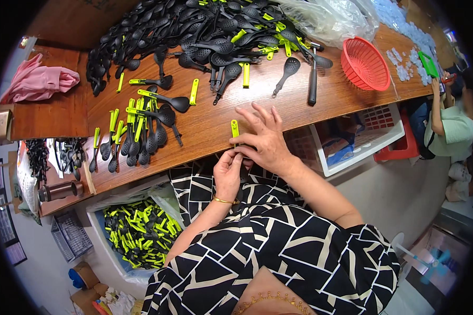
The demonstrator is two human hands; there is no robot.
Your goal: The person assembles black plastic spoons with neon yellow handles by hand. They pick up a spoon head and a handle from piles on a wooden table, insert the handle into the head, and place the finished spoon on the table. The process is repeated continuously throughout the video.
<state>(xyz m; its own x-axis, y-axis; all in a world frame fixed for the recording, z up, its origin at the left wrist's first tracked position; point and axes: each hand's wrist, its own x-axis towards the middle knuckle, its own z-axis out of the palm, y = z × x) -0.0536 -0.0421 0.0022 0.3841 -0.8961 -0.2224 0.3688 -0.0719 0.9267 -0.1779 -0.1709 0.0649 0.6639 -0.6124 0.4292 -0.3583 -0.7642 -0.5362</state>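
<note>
At the table's front edge my left hand (227, 176) is closed, thumb and fingertips pinched round the lower end of a lime-green handle piece (235, 127) with a hole near its top. My right hand (268, 144) comes in from the right, thumb and index finger pinching the same piece, the other fingers raised and apart. What lies below the piece, between my hands, is hidden. Left of my hands, black slotted spoons with lime-green handles (136, 123) lie bunched together. Beyond my fingers are a loose green handle (246, 75) and a black slotted spoon (286, 76).
A big heap of black spoons (163, 31) covers the table's back. To the right lie a black-handled hammer (312, 79) and a red basket (365, 65). Below are a lined bin (102, 231) of green-handled pieces and a white crate (326, 163). Another person (454, 126) sits at far right.
</note>
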